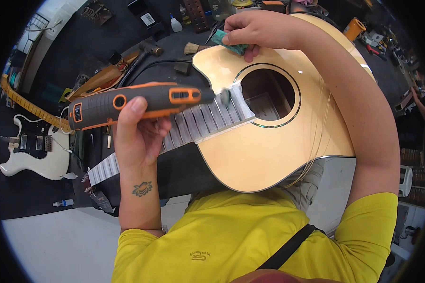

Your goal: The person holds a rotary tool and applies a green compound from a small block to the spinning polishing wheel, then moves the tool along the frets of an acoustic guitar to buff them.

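Head view: one acoustic guitar (269, 155) across lap, likely light, hollow, easily dented; best steadied at body edge. One white electric guitar (33, 151) lying well apart at left. One rotary tool (132, 101), rigid, grippy, probably light, clenched mid-body in left hand (139, 132), tip at taped fretboard (203, 122). One green block (231, 43), pinched by right hand (255, 30) on upper bout.
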Demonstrator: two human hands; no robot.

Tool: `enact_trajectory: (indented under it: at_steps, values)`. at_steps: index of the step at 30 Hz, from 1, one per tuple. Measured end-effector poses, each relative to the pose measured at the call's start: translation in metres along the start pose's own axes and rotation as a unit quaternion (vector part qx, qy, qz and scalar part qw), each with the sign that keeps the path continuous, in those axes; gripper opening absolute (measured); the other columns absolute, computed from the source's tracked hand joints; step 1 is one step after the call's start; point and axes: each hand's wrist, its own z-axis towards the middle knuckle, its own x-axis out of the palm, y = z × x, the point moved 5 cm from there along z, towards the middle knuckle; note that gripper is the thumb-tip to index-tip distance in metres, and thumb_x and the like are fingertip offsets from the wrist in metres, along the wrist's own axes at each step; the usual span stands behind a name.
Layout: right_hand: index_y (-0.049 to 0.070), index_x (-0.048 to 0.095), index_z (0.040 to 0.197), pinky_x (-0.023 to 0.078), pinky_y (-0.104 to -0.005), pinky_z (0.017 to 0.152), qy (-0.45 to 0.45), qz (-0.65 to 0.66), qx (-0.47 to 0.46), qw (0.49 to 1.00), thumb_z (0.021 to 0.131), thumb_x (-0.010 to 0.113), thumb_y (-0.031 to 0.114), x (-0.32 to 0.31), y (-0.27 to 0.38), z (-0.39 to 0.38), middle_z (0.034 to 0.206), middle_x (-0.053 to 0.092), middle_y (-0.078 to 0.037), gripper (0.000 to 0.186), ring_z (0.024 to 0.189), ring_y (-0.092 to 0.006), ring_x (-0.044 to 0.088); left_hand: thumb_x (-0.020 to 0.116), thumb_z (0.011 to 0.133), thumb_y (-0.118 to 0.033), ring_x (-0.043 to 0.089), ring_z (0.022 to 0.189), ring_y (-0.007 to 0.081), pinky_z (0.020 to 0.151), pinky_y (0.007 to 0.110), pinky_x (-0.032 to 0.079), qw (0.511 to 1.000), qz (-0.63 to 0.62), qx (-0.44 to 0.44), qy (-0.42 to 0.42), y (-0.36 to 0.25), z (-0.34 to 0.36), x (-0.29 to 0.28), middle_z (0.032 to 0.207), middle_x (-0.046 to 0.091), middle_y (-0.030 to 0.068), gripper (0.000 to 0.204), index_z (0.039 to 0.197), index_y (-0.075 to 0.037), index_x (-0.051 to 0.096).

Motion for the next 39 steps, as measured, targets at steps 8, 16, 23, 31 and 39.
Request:
enact_trajectory:
  at_steps: [8,16,23,31,39]
  values:
    - [0.006,0.062,0.107,0.054,-0.0240,0.068,0.000,-0.001,-0.004,1.000,0.102,0.062,0.037,0.001,-0.002,0.002,0.089,0.067,-0.003,0.032,0.074,-0.0114,0.072,0.070,0.088,-0.028,0.075,0.080,0.0234,0.056,0.026,0.063,1.000,0.002,-0.004,0.012,0.000,-0.005,-0.002,0.102,0.073,0.0205,0.050,0.119,0.010,0.061]
    - [0.006,0.062,0.106,0.054,-0.0243,0.067,0.001,0.001,-0.011,1.000,0.101,0.063,0.038,0.001,0.000,0.002,0.088,0.067,-0.003,0.032,0.073,-0.0112,0.072,0.071,0.086,-0.030,0.074,0.069,0.0219,0.051,0.022,0.061,0.999,0.021,0.009,0.026,-0.001,-0.006,0.003,0.103,0.072,0.0223,0.056,0.122,0.012,0.059]
    - [0.006,0.062,0.107,0.054,-0.0245,0.068,0.003,-0.001,-0.003,1.000,0.101,0.063,0.037,0.000,-0.001,0.002,0.089,0.066,-0.003,0.031,0.074,-0.0113,0.072,0.073,0.083,-0.032,0.073,0.066,0.0200,0.050,0.021,0.060,0.999,0.031,-0.002,0.029,0.000,-0.004,0.003,0.098,0.072,0.0226,0.059,0.121,0.012,0.059]
    - [0.006,0.061,0.105,0.054,-0.0245,0.068,0.004,0.002,-0.002,1.000,0.101,0.063,0.038,0.000,-0.001,0.002,0.091,0.066,-0.004,0.032,0.074,-0.0117,0.072,0.074,0.081,-0.033,0.073,0.065,0.0196,0.048,0.021,0.059,1.000,0.014,-0.015,0.013,0.001,-0.005,0.003,0.097,0.072,0.0239,0.062,0.120,0.013,0.059]
    - [0.006,0.061,0.105,0.054,-0.0246,0.069,0.008,0.001,-0.005,1.000,0.102,0.062,0.038,0.001,0.001,0.002,0.089,0.065,-0.003,0.032,0.075,-0.0116,0.072,0.072,0.083,-0.032,0.073,0.066,0.0197,0.050,0.022,0.060,0.998,0.034,-0.003,0.053,-0.001,-0.007,0.006,0.099,0.072,0.0239,0.060,0.120,0.014,0.059]
